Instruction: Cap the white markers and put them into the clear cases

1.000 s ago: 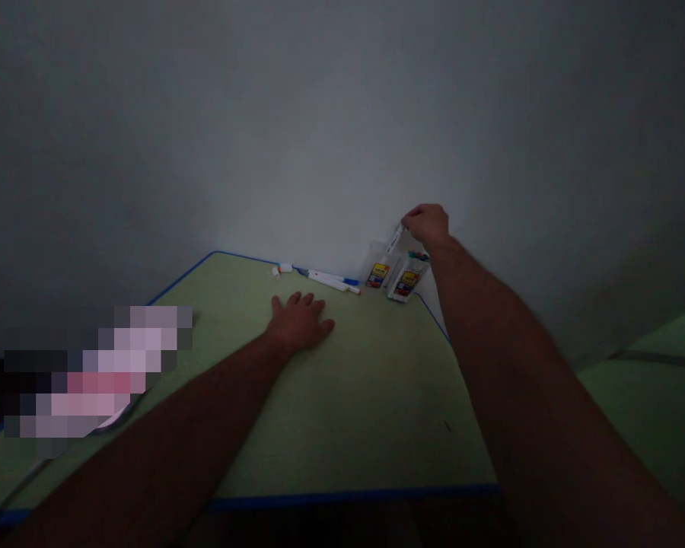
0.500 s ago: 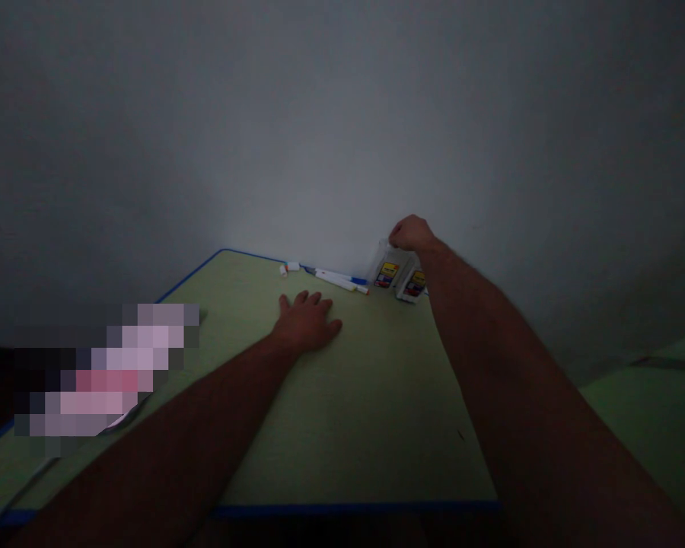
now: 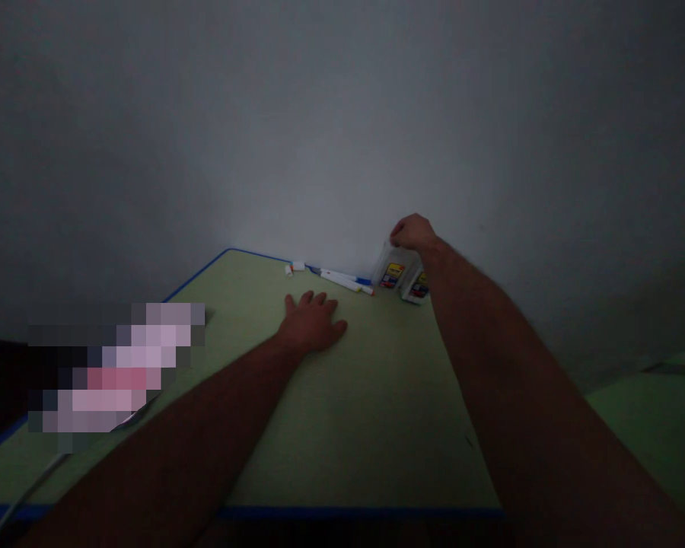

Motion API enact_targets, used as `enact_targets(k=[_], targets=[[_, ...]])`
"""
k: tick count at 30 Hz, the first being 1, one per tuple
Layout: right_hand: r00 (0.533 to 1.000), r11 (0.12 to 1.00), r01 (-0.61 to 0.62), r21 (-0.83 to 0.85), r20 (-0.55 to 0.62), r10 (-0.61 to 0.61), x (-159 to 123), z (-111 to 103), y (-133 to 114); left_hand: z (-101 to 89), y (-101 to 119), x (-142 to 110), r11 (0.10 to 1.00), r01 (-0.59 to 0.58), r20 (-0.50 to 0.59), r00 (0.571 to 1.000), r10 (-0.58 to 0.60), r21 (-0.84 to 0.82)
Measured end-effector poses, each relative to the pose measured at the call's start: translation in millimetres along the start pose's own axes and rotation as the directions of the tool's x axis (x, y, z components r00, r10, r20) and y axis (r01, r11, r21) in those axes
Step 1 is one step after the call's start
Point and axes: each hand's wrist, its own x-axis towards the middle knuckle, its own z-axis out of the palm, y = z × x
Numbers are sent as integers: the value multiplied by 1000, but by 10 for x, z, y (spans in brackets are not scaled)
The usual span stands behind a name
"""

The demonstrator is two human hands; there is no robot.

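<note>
My left hand (image 3: 312, 321) lies flat on the pale green table (image 3: 342, 426), fingers spread and nothing in them. At the far right corner, my right hand (image 3: 412, 230) pinches the top of a clear plastic case (image 3: 392, 275) with a yellow, red and blue label. That case stands upright by the wall. Just right of it is a second clear case (image 3: 415, 288) with a similar label, partly hidden by my right forearm. Several white marker pens (image 3: 342, 281) with coloured ends lie between my left hand and the cases.
Two small white pieces (image 3: 297, 266) lie at the back edge near the wall (image 3: 331, 137). On the left is a blurred-out pinkish object (image 3: 131, 373) with a pale cable (image 3: 28, 483). Another green surface (image 3: 656, 411) shows at far right.
The whole view has shifted slightly, so things sit a little further right. Both hands keep nearly the same pose, the right one still at the case's top.
</note>
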Motion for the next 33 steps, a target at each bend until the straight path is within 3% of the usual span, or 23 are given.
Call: enact_targets(k=[3,5,20,23,28,33], targets=[[993,997,-78,-19,91,79,-36,-55,-46,-5,3,0,1000,3,-1,1000,-3,-1],[993,997,-82,-8,90,82,-48,-77,-64,-11,5,-5,1000,2,-3,1000,-2,-5],[997,996,-71,53,40,68,-36,-56,-14,-15,7,-3,1000,-8,-9,1000,8,-1],[997,995,-70,76,-22,71,-80,-73,-33,-20,15,-4,1000,0,2,1000,0,5],[972,983,-45,176,-218,83,-347,-110,-238,-23,11,-6,1000,-8,5,1000,8,2],[980,982,31,184,-197,6,-763,40,-501,-24,-7,5,1000,-9,-12,1000,9,1]])
